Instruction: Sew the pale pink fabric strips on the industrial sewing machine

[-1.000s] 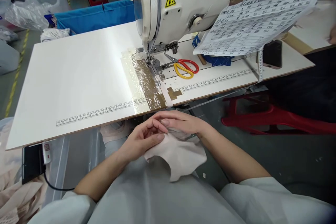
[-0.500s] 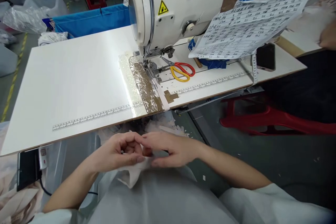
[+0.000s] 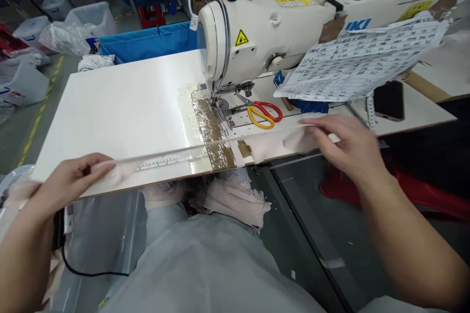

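A pale pink strip of fabric (image 3: pixel 270 149) is stretched taut between my two hands, over the front edge of the white sewing table (image 3: pixel 121 107). My left hand (image 3: pixel 79 178) pinches one end at the table's left front corner. On the right, my right hand (image 3: pixel 341 144) grips the other end above the ruler side of the table. Behind the strip stands the sewing machine (image 3: pixel 264 34), its needle area close to the middle of the fabric. Scissors (image 3: pixel 265 113) with one red and one yellow handle rest beside the needle plate.
Handwritten paper (image 3: pixel 367 58) hangs at the machine's right, near a dark phone (image 3: pixel 389 101). More pink fabric (image 3: pixel 235 198) is heaped below the table edge. A clear plastic bin (image 3: pixel 128 234) stands at my left and a red stool (image 3: pixel 433 193) at right.
My hands have moved from close together at my lap to wide apart over the table. The fabric, bunched before, is now drawn out straight between them.
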{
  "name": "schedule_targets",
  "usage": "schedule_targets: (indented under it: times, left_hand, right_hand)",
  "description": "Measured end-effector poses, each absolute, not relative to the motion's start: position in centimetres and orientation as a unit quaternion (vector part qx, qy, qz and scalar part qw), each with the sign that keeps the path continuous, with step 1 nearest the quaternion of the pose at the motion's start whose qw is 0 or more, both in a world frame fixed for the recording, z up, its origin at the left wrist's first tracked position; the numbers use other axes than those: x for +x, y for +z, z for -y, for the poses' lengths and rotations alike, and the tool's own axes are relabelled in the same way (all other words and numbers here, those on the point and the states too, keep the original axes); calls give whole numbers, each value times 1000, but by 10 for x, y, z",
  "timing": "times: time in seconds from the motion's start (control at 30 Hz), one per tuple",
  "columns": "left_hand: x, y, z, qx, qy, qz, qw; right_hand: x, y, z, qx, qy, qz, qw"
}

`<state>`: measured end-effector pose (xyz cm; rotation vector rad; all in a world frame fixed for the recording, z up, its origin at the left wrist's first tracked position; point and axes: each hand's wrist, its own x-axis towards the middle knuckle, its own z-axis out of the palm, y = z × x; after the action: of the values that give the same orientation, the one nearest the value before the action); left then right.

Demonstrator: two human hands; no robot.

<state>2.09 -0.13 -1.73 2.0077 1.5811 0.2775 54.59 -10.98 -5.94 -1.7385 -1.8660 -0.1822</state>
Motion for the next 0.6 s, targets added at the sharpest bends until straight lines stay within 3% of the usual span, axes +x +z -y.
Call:
schedule_targets:
  times: [0.1, 0.17, 0.3, 0.6]
  left_hand:
    - [11, -35, -4, 814, 236, -531, -10]
    - [4, -56, -1, 831, 257, -481, -111]
    - [-2, -99, 18, 833, 172, -516, -103]
    - [54, -129, 71, 747, 184, -636, -70]
  right_hand:
    - [557, -74, 104, -597, -324, 663, 314]
    - [561, -94, 105, -593, -344, 664, 299]
    - [562, -132, 111, -627, -214, 715, 222]
    - [522, -154, 123, -651, -217, 690, 231]
